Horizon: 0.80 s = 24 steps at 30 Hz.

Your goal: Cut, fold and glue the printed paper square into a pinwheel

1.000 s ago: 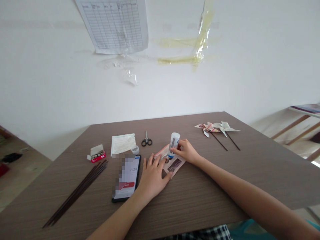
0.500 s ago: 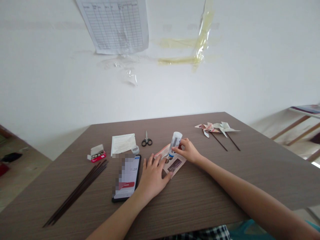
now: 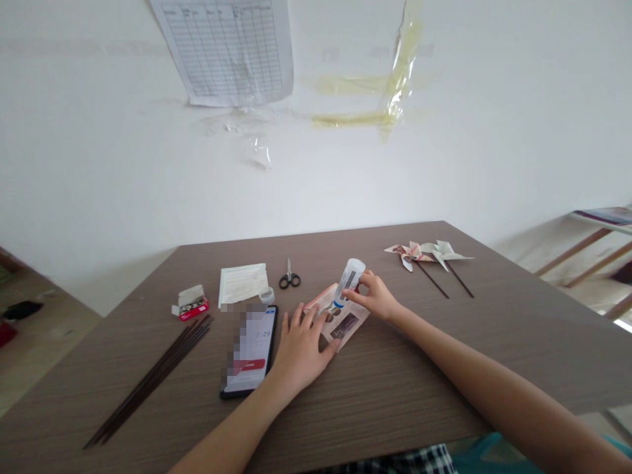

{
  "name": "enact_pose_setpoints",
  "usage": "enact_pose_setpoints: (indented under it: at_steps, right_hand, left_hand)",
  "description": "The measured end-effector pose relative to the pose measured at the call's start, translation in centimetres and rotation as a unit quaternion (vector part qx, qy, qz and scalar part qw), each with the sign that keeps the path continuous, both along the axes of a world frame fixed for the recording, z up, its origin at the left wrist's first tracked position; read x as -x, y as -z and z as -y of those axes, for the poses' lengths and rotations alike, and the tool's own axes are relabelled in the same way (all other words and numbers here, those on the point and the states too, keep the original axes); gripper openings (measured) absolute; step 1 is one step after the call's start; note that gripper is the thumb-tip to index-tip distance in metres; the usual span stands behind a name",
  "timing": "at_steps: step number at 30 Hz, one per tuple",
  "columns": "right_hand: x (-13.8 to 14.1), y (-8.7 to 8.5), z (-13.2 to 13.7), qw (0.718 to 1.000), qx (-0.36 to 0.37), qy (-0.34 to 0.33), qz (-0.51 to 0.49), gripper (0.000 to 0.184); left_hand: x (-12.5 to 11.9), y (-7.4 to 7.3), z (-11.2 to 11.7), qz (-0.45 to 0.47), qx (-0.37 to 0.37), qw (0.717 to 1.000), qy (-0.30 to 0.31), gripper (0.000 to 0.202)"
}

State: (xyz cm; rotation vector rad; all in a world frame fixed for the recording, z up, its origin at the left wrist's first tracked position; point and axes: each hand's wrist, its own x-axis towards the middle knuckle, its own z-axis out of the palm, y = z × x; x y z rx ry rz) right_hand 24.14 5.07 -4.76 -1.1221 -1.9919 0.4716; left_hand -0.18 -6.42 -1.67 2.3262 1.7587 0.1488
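My right hand (image 3: 376,297) grips a white glue bottle (image 3: 350,280) with a blue collar, tilted with its nozzle end down over a printed piece of paper (image 3: 345,326). The nozzle is close to the paper; whether it touches, I cannot tell. My left hand (image 3: 303,349) lies with fingers spread on the paper's left side, holding it against the table. Part of the paper is hidden under those fingers. A phone (image 3: 249,355) lies just left of my left hand, its screen lit and partly blurred out.
Small scissors (image 3: 289,280), a pale paper stack (image 3: 241,282) and a clear round cap (image 3: 267,295) lie behind the phone. Farther left are an open red box (image 3: 192,306) and dark sticks (image 3: 153,382). Two paper pinwheels (image 3: 412,253) on sticks rest at the back right.
The glue bottle has tipped farther and shifted slightly right in my right hand. My left hand stays in place on the paper.
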Motion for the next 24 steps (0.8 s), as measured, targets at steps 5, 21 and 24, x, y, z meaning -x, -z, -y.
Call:
enact_pose_setpoints:
  at_steps: [5,21,24]
  right_hand:
    - [0.53,-0.28,0.51,0.999,-0.002,-0.027,0.047,0.043]
    - [0.97,-0.84,0.87,0.996,-0.006,-0.042,0.082,0.039]
    - [1.03,-0.81,0.84,0.996,-0.009,-0.039,0.077,0.042]
  left_hand:
    - [-0.06,0.13,-0.11,-0.002,-0.002,1.0,0.001,0.066]
    - [0.15,0.74,-0.27,-0.005,-0.013,1.0,0.01,0.066]
    - [0.17,0.78,-0.31,-0.002,-0.015,1.0,0.012,0.066]
